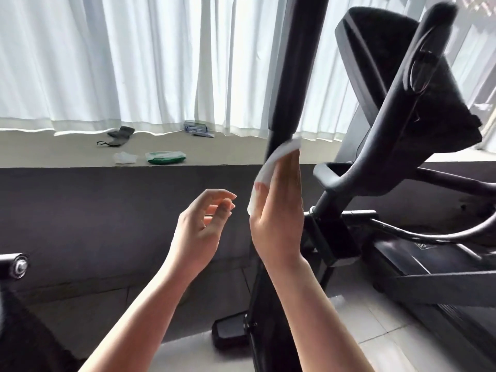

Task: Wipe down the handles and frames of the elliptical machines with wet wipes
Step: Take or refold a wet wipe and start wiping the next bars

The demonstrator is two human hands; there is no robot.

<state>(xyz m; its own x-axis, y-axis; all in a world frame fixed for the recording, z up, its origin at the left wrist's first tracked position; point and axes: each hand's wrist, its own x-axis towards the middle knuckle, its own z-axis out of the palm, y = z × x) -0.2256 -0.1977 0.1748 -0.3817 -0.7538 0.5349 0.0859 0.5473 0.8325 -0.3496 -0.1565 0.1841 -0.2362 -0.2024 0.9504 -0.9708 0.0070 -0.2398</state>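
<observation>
Your right hand is raised with its fingers straight and together, pressing a white wet wipe flat against the black upright handle bar of the elliptical machine; the wipe sits just below the thicker padded grip, and its lower edge folds over near your thumb. Your left hand hovers just beside the right, a little lower, fingers loosely curled and holding nothing, not touching the bar. Behind your hands runs a window ledge under white curtains. On the ledge, well apart from you, lie a green pack of wipes, a crumpled white wipe beside it, a dark pouch and some small blue-and-white packets. The machine's console and frame fill the right side.
</observation>
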